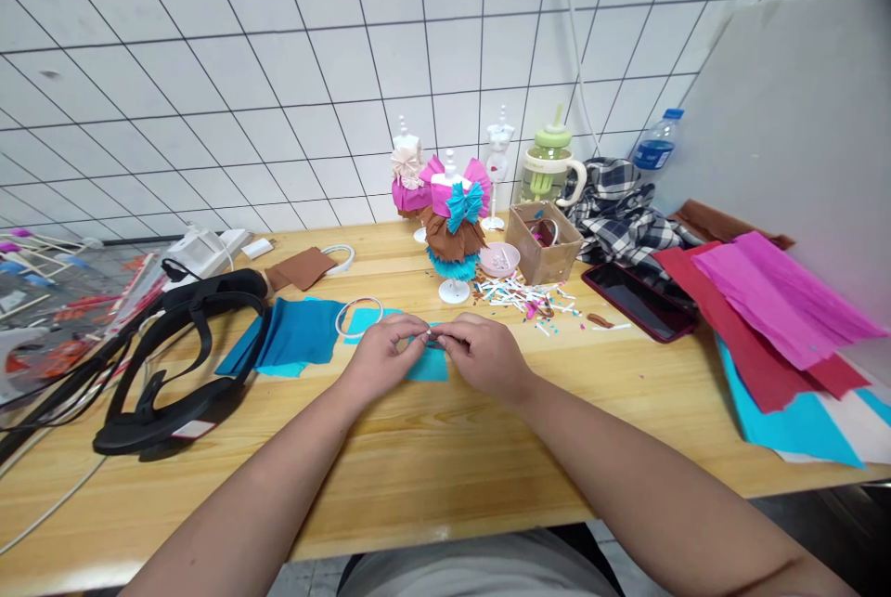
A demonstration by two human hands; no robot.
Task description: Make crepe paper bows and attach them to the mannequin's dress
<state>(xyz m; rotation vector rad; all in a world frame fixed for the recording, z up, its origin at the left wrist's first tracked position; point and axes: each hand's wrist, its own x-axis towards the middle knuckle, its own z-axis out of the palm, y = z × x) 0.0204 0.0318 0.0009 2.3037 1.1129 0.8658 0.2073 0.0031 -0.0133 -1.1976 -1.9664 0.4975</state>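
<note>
My left hand [385, 351] and my right hand [487, 356] meet over the middle of the table, fingertips pinched together. Between them is something small and thin, mostly hidden by the fingers, so I cannot make it out. Just below the fingertips shows a blue crepe paper piece [428, 367]; whether the fingers grip it or it lies on the table is unclear. Another blue piece [363, 324] lies left of the fingers, partly under a white tape roll [339, 322]. Behind my hands stands a small mannequin [454, 207] in a pink, brown and blue paper dress.
Dark blue paper [299, 334] and a black headset [146, 402] lie left. Paper scraps [525, 295], a pink bowl [499, 259], a cardboard box [545, 244] and a green-lidded cup [552, 161] are behind. A phone [639, 300] and coloured paper sheets [786, 300] lie right.
</note>
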